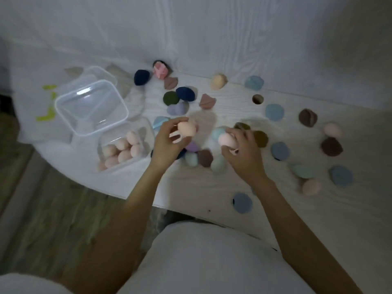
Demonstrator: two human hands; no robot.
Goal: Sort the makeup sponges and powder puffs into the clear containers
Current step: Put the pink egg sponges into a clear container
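A peach egg-shaped foam sponge (186, 129) is pinched at the fingertips of the left hand (169, 143), just right of the clear plastic container (148, 132) already holding peach sponges. A pale pink rounded sponge (226, 139) is gripped in the curled right hand (244, 151). Both are judged light, soft and compressible, best taken gently around the widest part.

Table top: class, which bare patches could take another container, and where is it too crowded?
Bare wood lies along the near edge, between the blue puff and the container of pink sponges, and right of that puff below the peach sponge. It is crowded around both hands, left hand and right hand.
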